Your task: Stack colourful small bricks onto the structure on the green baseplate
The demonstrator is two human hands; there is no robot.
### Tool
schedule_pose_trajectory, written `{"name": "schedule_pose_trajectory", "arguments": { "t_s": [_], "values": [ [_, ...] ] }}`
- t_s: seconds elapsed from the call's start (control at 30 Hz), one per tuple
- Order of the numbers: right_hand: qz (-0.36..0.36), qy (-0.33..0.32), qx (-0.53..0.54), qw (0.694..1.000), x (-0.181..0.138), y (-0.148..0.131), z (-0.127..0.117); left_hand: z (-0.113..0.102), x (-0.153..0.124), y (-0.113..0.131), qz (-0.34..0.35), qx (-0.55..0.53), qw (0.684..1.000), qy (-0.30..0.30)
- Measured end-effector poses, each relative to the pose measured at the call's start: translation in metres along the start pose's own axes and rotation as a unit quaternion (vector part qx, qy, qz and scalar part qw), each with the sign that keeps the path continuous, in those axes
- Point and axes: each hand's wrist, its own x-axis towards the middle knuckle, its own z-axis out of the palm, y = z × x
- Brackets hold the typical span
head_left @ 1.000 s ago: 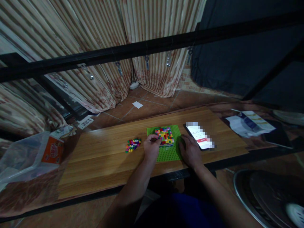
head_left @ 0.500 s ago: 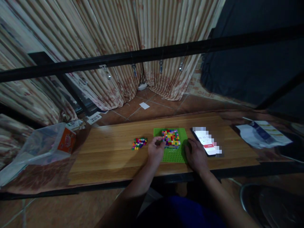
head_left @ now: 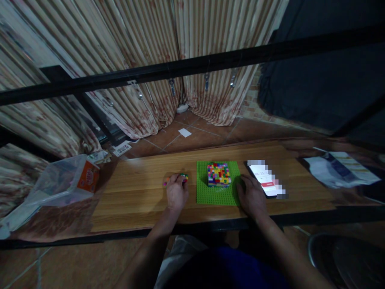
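My left hand (head_left: 177, 192) is over the small pile of loose coloured building bricks (head_left: 184, 176), covering most of it. Its fingers are curled down into the pile, and what they pinch, if anything, is hidden. To the right lies a green studded baseplate (head_left: 204, 196). A square block of many-coloured bricks (head_left: 219, 175) stands on the plate. My right hand (head_left: 251, 196) rests at the plate's right edge, fingers loosely bent and lying flat, with nothing seen in it.
A lit phone (head_left: 264, 180) lies right of my right hand on the wooden board (head_left: 135, 200). A clear plastic bin (head_left: 63, 180) with an orange label stands at the left. Papers and a plastic wrapper (head_left: 339, 168) lie at the right. A black bar (head_left: 186, 68) crosses behind the board.
My left hand has moved left from the brick block to the loose pile. The block now shows fully. My right hand stays at the plate's edge. The view has shifted slightly.
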Motion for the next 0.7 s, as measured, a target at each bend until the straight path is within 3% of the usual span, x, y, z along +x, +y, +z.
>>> {"name": "schedule_pose_trajectory", "arguments": {
  "t_s": [0.17,0.37,0.53,0.7],
  "values": [
    [-0.005,0.004,-0.002,1.0,0.0,0.0,0.0,0.003,0.003,0.003,0.009,0.028,1.0,-0.01],
    [-0.004,0.008,0.0,1.0,0.0,-0.001,0.0,0.0,0.004,0.01,0.023,-0.023,0.999,-0.017],
    [0.005,0.01,0.005,1.0,0.001,-0.005,-0.002,0.0,0.009,0.038,0.031,-0.144,0.987,-0.063],
    [0.008,0.007,0.006,1.0,0.002,-0.007,-0.004,0.003,0.018,0.064,0.058,-0.184,0.978,-0.075]
  ]
}}
